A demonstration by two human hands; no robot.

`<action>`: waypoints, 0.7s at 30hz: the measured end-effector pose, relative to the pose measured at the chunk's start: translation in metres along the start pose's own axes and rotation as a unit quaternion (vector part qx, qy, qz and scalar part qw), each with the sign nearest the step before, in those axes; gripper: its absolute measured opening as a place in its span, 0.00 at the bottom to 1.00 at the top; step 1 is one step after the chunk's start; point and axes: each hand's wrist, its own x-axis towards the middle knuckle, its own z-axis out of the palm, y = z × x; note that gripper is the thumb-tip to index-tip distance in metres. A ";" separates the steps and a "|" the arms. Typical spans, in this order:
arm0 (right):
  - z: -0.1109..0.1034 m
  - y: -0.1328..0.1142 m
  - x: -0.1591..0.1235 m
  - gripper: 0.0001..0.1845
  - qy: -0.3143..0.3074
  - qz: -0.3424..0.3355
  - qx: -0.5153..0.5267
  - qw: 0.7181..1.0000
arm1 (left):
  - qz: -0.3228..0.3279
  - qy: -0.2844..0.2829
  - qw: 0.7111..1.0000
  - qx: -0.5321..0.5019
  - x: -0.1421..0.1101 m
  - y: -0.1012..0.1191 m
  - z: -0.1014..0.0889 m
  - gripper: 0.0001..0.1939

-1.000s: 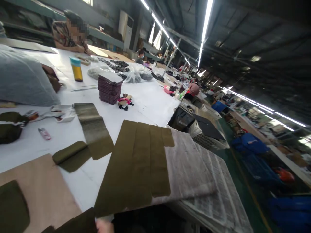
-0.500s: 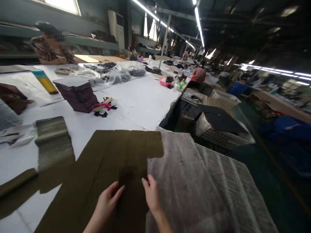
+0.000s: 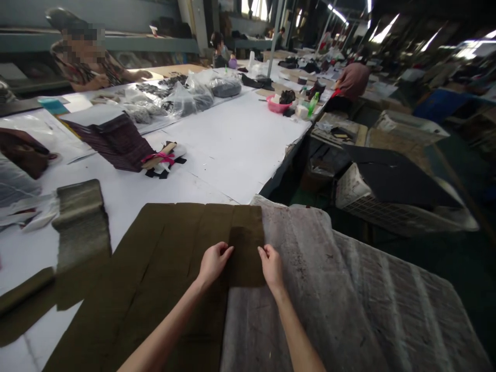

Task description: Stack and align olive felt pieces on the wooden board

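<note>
A small dark olive fabric piece lies between my two hands. My left hand pinches its left edge with thumb and fingertips. On its right edge my right hand has the same kind of pinch. Beneath and to the left, larger olive fabric panels lie side by side, slightly overlapping. The small piece rests over the right end of these panels, and its lower right part overlaps a greyish plastic-covered surface.
A fuzzy olive strip and a rolled olive piece lie left. Farther back stand a stack of dark maroon pieces, a tied bundle and a pink basin. A co-worker sits across the table. White crates stand right.
Both hands have moved away from me and to the right with the small olive piece, up to the far right end of the panels. The camera view has tilted down and shifted left.
</note>
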 end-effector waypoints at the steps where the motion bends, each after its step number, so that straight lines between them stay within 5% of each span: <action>1: -0.001 -0.001 0.003 0.23 0.001 -0.002 -0.017 1.000 | -0.004 -0.002 1.000 0.008 0.003 0.001 0.001 0.17; 11: 0.000 0.003 0.016 0.16 -0.004 0.013 -0.205 0.979 | -0.074 -0.026 0.994 0.070 0.017 0.007 0.004 0.16; 21: -0.003 -0.007 0.017 0.15 0.011 0.010 -0.227 0.974 | -0.063 -0.027 0.994 0.086 0.020 0.004 0.005 0.17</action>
